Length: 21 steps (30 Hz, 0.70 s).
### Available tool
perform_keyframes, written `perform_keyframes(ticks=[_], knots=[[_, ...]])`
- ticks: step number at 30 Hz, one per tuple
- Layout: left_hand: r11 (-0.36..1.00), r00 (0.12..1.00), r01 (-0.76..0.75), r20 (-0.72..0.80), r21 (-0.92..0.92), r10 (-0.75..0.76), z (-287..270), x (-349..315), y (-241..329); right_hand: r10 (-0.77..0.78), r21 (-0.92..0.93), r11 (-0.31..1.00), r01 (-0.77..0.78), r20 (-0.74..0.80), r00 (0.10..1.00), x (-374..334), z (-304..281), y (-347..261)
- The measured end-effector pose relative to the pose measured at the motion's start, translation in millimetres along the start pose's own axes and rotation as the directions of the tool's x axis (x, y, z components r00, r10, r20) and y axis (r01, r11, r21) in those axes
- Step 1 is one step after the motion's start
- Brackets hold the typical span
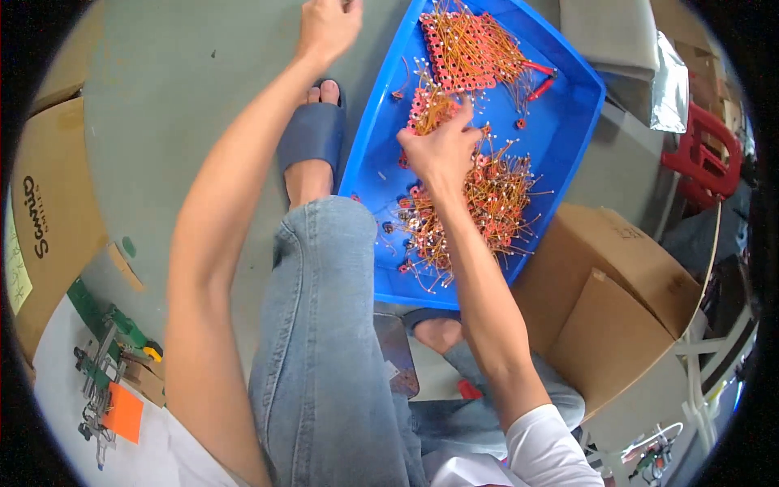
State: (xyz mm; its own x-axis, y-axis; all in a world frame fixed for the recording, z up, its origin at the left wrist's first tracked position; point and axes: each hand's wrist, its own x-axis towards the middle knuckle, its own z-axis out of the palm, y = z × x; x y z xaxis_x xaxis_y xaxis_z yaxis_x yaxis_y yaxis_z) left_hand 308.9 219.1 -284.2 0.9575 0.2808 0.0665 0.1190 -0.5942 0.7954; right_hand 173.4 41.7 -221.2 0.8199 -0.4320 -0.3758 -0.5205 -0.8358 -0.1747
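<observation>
Blue tray walls (583,122) are flanking the right hand (442,146), the left hand (329,28) overhanging open floor (195,89). I cannot tell either grip.

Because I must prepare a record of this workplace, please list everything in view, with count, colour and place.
Tray: one, blue, right of centre
Large wired panel: one, red with orange wires, tray's far end
Smaller panel: at least one, red, by right hand
Loose wired pieces: uncountable, red and orange, tray's near half
Handles: two, red, tray's far right
Cardboard boxes: at least two, brown, right and left
Silver package: one, upper right
Plastic stool: one, red, right
Sheet: one, orange, lower left
Edge clutter: unclear
Slides: two, dark blue, on feet
Jeans: one pair, blue, lower centre
Left hand: one, bare, top
Right hand: one, bare, over tray
</observation>
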Motion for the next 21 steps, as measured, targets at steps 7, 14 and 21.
perform_keyframes(ticks=[7,14,21], knots=[[0.967,0.616,-0.021,0.759,-0.252,0.212,-37,-98,59,-0.225,0.063,0.974,0.216,0.314,0.922,-29,-91,23],[0.939,-0.045,-0.193,0.959,-0.284,0.281,-20,-147,56,-0.328,-0.275,0.863,0.423,0.332,0.885,-71,-158,75],[0.915,0.069,-0.134,0.918,-0.38,0.391,-74,-122,162,-0.594,-0.174,0.711,0.682,0.37,0.714,-154,-233,129]])
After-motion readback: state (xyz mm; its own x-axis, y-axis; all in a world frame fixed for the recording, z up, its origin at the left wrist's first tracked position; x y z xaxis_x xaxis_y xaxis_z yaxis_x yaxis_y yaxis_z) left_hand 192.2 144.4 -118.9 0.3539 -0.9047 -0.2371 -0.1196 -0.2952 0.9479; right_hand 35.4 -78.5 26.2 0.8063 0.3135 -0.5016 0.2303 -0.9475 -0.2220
